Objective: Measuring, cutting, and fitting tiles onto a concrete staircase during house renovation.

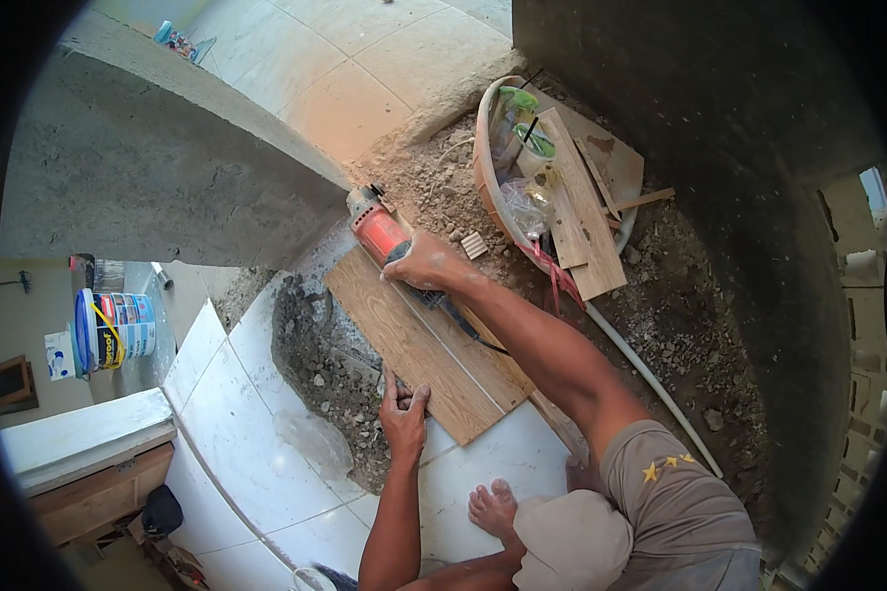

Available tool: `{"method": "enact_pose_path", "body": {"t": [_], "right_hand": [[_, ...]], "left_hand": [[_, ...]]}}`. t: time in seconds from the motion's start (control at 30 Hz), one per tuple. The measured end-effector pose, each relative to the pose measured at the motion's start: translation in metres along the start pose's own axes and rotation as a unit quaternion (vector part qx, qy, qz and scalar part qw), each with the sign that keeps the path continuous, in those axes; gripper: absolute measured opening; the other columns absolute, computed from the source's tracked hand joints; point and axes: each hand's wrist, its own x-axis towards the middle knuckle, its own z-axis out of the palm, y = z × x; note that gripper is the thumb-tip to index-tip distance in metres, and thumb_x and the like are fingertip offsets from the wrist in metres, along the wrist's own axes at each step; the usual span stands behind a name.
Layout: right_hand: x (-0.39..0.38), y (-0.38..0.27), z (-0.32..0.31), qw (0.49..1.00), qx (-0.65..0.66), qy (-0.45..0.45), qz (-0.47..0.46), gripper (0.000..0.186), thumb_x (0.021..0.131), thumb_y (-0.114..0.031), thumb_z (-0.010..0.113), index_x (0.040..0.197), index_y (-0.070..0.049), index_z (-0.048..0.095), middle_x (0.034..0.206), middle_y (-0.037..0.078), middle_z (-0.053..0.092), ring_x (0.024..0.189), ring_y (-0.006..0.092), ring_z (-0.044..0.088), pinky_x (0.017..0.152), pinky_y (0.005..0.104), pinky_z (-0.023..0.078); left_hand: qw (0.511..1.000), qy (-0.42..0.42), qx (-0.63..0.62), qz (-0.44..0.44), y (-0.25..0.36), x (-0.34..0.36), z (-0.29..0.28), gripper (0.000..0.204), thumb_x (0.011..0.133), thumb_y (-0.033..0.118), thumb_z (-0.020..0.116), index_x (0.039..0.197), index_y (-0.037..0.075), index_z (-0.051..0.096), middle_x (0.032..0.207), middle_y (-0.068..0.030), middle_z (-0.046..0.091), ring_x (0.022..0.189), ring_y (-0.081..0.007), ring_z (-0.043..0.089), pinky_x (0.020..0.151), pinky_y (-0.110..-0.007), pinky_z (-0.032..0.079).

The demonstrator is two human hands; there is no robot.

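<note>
Right grip (430, 264) wraps red grinder (376, 229), eleven o'clock; left grip (404, 419), six o'clock, at plank (404, 330) edge, pinch indeterminable: brace firmly.

1. I see a red-orange angle grinder (378, 234) with a grey head (363, 202);
2. from my end, the wood-look plank (404, 353) is mid-brown with darker grain streaks;
3. I see white floor tiles (266, 389), gridded in thin dark lines;
4. the grey-brown sleeve (641, 445) carries yellow stars (649, 474);
5. I make out a white-and-blue plastic bucket (140, 325) with a yellow handle (111, 333);
6. I get a pinkish-red ribbon (556, 275), an off-white pipe (650, 376) and a grey concrete beam (168, 167).
</note>
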Motion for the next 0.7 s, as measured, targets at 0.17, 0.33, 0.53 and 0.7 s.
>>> {"method": "enact_pose_path", "body": {"t": [0.17, 0.33, 0.53, 0.7], "right_hand": [[-0.002, -0.0006, -0.0007, 1.0, -0.004, -0.021, 0.014, 0.063, 0.06, -0.042, 0.084, 0.105, 0.001, 0.073, 0.101, 0.021, 0.074, 0.09, 0.0328, 0.073, 0.081, 0.0388, 0.057], [-0.0039, -0.0017, -0.0005, 1.0, -0.016, -0.013, 0.013, 0.062, 0.061, -0.042, 0.084, 0.104, 0.002, 0.073, 0.102, 0.022, 0.074, 0.091, 0.0336, 0.073, 0.082, 0.0389, 0.056], [-0.0056, -0.0033, -0.0005, 0.999, -0.025, -0.014, 0.017, 0.065, 0.061, -0.042, 0.084, 0.106, 0.004, 0.072, 0.105, 0.023, 0.073, 0.094, 0.0347, 0.073, 0.085, 0.0392, 0.056], [-0.0069, -0.0033, -0.0018, 0.999, -0.024, -0.025, 0.022, 0.066, 0.061, -0.042, 0.084, 0.107, 0.004, 0.072, 0.105, 0.024, 0.073, 0.094, 0.0342, 0.073, 0.084, 0.0389, 0.056]], "left_hand": [[1.0, 0.005, 0.009, 0.013, -0.0033, 0.0005, -0.0005, 0.084, 0.088, 0.013, 0.078, 0.159, 0.006, 0.034, 0.081, 0.0008, 0.053, 0.067, -0.0078, 0.049, 0.061, -0.023, 0.046], [1.0, 0.002, 0.01, 0.014, -0.0034, 0.0006, -0.0008, 0.083, 0.088, 0.013, 0.078, 0.159, 0.006, 0.034, 0.081, 0.0013, 0.052, 0.066, -0.0077, 0.049, 0.06, -0.023, 0.045], [1.0, -0.002, 0.005, 0.006, -0.0032, 0.001, -0.0013, 0.084, 0.088, 0.013, 0.078, 0.159, 0.003, 0.033, 0.079, 0.0018, 0.05, 0.066, -0.0073, 0.047, 0.058, -0.023, 0.044], [1.0, -0.002, 0.001, 0.004, -0.0029, 0.0009, -0.0011, 0.085, 0.088, 0.013, 0.078, 0.159, 0.005, 0.032, 0.079, 0.002, 0.05, 0.066, -0.0074, 0.047, 0.059, -0.023, 0.043]]}}
